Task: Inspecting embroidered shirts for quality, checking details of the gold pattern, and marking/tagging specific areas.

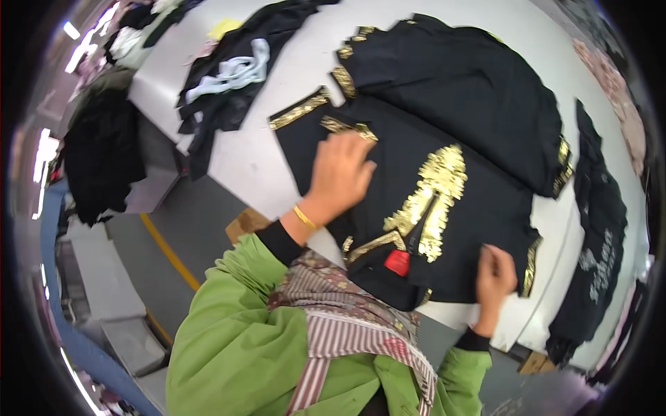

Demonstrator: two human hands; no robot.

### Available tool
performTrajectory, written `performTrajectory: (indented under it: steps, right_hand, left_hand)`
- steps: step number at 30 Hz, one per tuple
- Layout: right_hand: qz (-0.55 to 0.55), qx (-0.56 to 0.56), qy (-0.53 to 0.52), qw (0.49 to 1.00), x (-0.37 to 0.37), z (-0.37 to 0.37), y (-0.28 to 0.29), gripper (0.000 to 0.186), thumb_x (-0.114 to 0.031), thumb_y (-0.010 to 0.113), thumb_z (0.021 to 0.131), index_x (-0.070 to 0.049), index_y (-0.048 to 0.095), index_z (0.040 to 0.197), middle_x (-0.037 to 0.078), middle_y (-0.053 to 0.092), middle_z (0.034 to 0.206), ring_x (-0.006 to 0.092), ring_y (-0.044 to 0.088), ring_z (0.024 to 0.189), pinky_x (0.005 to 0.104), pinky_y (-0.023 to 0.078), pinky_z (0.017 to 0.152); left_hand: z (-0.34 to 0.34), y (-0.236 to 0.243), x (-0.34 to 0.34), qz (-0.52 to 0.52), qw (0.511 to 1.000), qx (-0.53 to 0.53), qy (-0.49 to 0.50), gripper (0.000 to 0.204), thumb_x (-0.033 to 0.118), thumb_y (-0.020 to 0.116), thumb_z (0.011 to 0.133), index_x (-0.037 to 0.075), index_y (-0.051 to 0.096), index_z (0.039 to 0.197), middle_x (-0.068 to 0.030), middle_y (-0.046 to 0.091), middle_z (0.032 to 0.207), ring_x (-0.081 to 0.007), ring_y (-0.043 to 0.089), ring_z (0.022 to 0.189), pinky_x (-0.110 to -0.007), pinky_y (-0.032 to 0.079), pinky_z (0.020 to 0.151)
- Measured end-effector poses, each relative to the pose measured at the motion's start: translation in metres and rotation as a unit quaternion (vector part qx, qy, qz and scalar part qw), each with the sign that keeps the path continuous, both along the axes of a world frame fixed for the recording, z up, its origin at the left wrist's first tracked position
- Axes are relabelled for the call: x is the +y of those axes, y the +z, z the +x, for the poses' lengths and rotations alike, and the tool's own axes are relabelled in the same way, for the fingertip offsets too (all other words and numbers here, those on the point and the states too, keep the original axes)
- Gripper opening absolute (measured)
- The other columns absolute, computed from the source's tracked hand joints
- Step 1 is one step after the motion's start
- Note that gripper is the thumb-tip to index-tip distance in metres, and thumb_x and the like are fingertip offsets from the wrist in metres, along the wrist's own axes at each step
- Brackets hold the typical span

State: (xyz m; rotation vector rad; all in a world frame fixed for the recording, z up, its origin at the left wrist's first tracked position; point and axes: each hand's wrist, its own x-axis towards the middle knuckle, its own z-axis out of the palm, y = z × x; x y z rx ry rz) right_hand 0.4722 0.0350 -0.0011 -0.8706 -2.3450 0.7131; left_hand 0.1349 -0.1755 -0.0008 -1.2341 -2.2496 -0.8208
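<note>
A black garment (395,156) with gold sequin trim lies spread in front of me, bearing a gold sequin bow (442,182). My left hand (340,170) rests on its left part, fingers reaching a gold-trimmed edge, thumb apart. Over the lower right part is my right hand (495,277), its fingers curled in; whatever they hold, if anything, is hidden. Close to my apron, a red tag (397,263) shows by a folded gold-trimmed part.
Behind lies another black gold-trimmed garment (451,76) on the white table (239,163). Black clothing with a pale strip (232,76) sits at the back left. A black printed garment (598,243) is at the right, and dark clothes (104,152) hang further left.
</note>
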Motion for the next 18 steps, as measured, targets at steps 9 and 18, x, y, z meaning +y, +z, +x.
performTrajectory:
  steps: [9, 18]
  right_hand:
    - [-0.09, 0.061, 0.017, 0.994, -0.029, -0.029, -0.031, 0.009, 0.001, 0.075, 0.095, 0.0, 0.078, 0.104, 0.0, 0.068, 0.08, 0.0092, 0.053, 0.064, 0.0241, 0.043, 0.059]
    - [-0.275, 0.018, 0.007, 0.961, -0.003, -0.036, -0.001, 0.007, -0.005, 0.076, 0.098, 0.001, 0.078, 0.101, -0.002, 0.066, 0.076, 0.0052, 0.049, 0.066, 0.0205, 0.039, 0.061]
  left_hand:
    - [-0.096, -0.025, -0.082, 0.455, 0.69, -0.551, 0.118, 0.021, 0.015, 0.063, 0.113, -0.002, 0.071, 0.121, -0.0046, 0.074, 0.121, -0.0111, 0.065, 0.103, -0.025, 0.052, 0.091]
    - [0.011, 0.008, -0.059, -0.186, 0.868, -0.355, -0.294, 0.006, 0.007, 0.072, 0.1, 0.006, 0.077, 0.102, -0.0073, 0.079, 0.116, -0.0167, 0.068, 0.09, -0.031, 0.051, 0.079]
